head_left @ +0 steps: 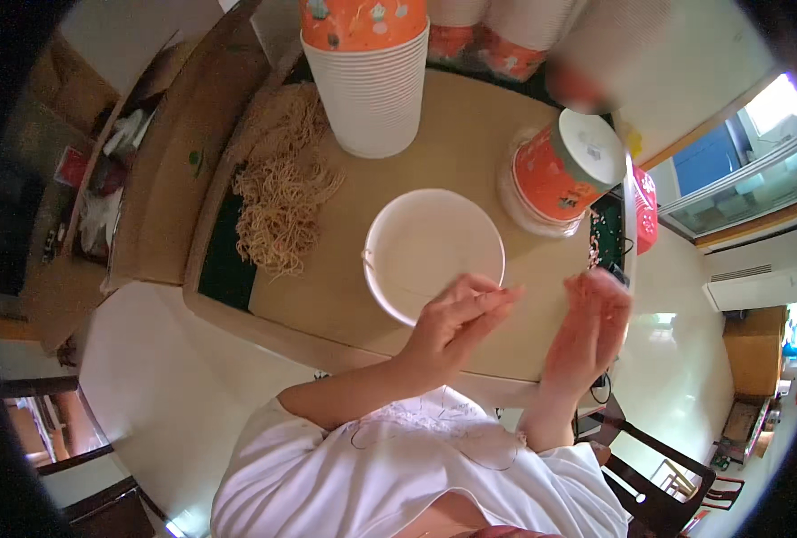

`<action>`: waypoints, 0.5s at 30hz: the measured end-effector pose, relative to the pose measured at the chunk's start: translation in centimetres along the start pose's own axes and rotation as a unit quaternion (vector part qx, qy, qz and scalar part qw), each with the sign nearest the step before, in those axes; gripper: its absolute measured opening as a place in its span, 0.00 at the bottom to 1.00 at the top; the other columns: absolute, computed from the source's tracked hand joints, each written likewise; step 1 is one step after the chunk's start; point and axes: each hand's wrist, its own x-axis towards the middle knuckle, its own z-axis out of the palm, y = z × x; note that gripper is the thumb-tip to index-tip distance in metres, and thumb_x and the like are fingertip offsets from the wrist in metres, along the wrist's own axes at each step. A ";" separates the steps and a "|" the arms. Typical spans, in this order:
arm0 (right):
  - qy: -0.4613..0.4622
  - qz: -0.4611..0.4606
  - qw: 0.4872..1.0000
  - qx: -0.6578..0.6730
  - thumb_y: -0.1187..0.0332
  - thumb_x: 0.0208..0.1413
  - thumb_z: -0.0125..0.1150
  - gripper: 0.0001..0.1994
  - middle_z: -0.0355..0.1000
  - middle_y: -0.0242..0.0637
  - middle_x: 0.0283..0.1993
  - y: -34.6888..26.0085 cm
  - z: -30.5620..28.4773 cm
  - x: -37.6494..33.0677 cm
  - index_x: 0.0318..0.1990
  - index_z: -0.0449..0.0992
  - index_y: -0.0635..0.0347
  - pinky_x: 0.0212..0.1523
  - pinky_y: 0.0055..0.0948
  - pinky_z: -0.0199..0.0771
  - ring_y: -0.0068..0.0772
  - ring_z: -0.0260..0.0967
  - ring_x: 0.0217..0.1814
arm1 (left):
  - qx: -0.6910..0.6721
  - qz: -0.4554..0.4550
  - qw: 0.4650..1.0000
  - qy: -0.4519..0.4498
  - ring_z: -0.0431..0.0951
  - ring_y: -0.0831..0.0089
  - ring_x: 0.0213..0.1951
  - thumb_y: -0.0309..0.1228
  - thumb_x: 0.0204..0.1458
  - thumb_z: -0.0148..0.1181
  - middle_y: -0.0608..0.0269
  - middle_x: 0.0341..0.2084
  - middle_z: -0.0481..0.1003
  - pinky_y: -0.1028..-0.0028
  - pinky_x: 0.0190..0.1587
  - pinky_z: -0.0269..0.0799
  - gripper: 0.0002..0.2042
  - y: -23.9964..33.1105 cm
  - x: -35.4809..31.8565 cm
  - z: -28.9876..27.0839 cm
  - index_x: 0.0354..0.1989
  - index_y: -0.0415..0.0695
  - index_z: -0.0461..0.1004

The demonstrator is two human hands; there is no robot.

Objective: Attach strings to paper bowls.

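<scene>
A white paper tub (pixel 434 242) stands with its mouth up at the middle of the table, a short piece of beige string (pixel 368 259) over the left of its rim. My left hand (pixel 466 318) is just in front of this tub, thumb and fingers pinched together. To its right my right hand (pixel 598 314) is raised over the table's right edge with its fingers bent together. What either pinch holds is too small to make out. A tangled heap of beige strings (pixel 282 193) lies left of the tub.
A tall stack of white paper tubs (pixel 372 94) with an orange one on top stands behind. An orange printed tub (pixel 555 175) with a white top is at the right, near small scattered bits (pixel 603 242). A large cardboard box (pixel 170 152) stands left; a dark chair (pixel 658 466) is at lower right.
</scene>
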 end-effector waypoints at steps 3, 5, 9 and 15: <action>-0.114 0.002 0.993 0.028 0.79 0.52 0.54 0.11 0.63 0.43 0.48 0.9 0.3 -1.6 0.43 0.64 0.63 0.55 0.33 0.63 0.36 0.64 0.52 | 0.137 0.117 0.982 0.050 0.67 0.72 0.44 0.24 0.55 0.56 0.58 0.57 0.60 0.73 0.46 0.65 0.18 0.1 0.3 -0.4 0.55 0.51 0.73; -0.176 0.034 0.980 0.084 0.84 0.50 0.50 0.15 0.60 0.43 0.53 1.2 1.7 -2.1 0.45 0.62 0.63 0.58 0.34 0.61 0.35 0.61 0.56 | 0.268 0.193 0.939 0.100 0.60 0.61 0.60 0.26 0.55 0.55 0.49 0.63 0.55 0.63 0.59 0.56 0.19 0.6 0.6 -0.1 0.56 0.53 0.72; -0.239 0.133 0.946 0.176 0.88 0.51 0.44 0.19 0.59 0.39 0.52 1.0 2.2 -2.6 0.50 0.58 0.61 0.56 0.31 0.62 0.29 0.60 0.55 | 0.160 0.182 0.966 0.089 0.45 0.55 0.68 0.29 0.57 0.53 0.45 0.67 0.47 0.58 0.65 0.43 0.18 -0.1 0.9 0.3 0.57 0.54 0.72; -0.228 0.243 0.934 0.129 0.83 0.55 0.52 0.16 0.65 0.30 0.38 -0.2 2.3 -1.3 0.50 0.60 0.60 0.37 0.16 0.62 0.17 0.62 0.38 | 0.119 0.117 0.984 0.063 0.52 0.58 0.67 0.32 0.61 0.49 0.48 0.66 0.50 0.60 0.65 0.45 0.16 -0.2 1.4 -0.5 0.58 0.52 0.71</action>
